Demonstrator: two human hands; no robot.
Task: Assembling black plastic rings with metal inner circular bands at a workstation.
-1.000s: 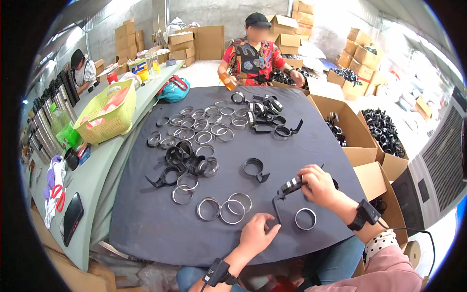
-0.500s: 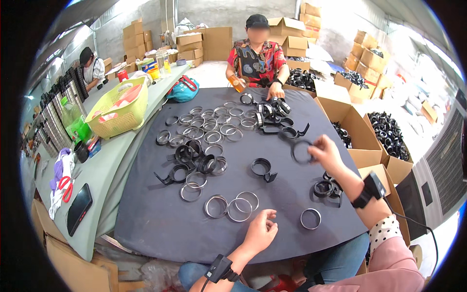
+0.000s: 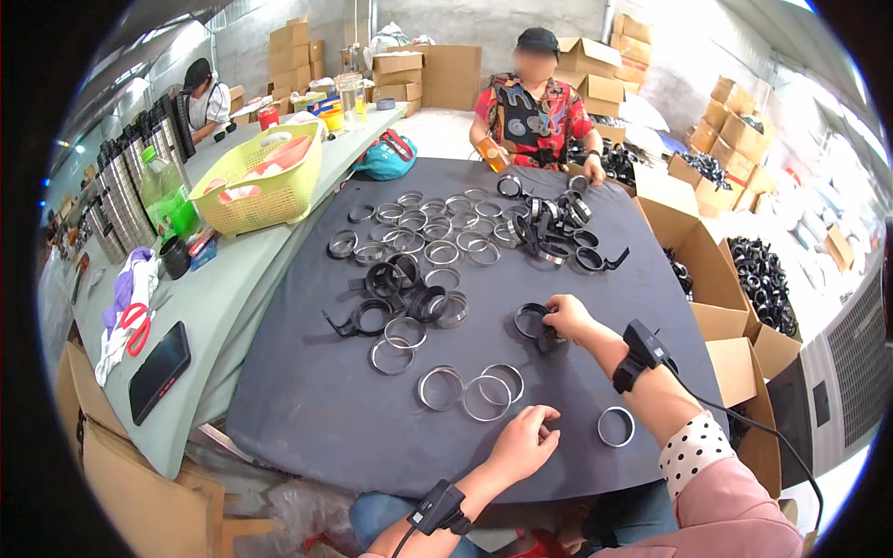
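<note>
My right hand (image 3: 567, 318) is closed on the edge of a black ring clamp (image 3: 529, 322) with a tab, low over the dark cloth. The tab side is partly hidden by my fingers. My left hand (image 3: 526, 441) rests nearer me, empty, its fingers loosely apart. Beside it lie thin silver metal rings (image 3: 486, 398), some overlapping, and a single ring (image 3: 616, 426) sits to its right. Farther left is a heap of black ring clamps (image 3: 393, 288), with many loose silver rings (image 3: 441, 253) beyond. Another pile of black clamps (image 3: 556, 223) lies at the far right.
Across the cloth-covered table (image 3: 307, 409) sits a co-worker (image 3: 539, 107) holding an amber object. A green side table (image 3: 223, 307) at left carries a yellow basket (image 3: 256, 200), a phone (image 3: 159, 374) and red scissors (image 3: 136, 328). Open cardboard boxes (image 3: 693, 246) line the right.
My right hand has come nearer and left, from holding a blurred dark ring above the cloth to gripping the ring clamp. The view has shifted slightly. My left hand stays nearly still.
</note>
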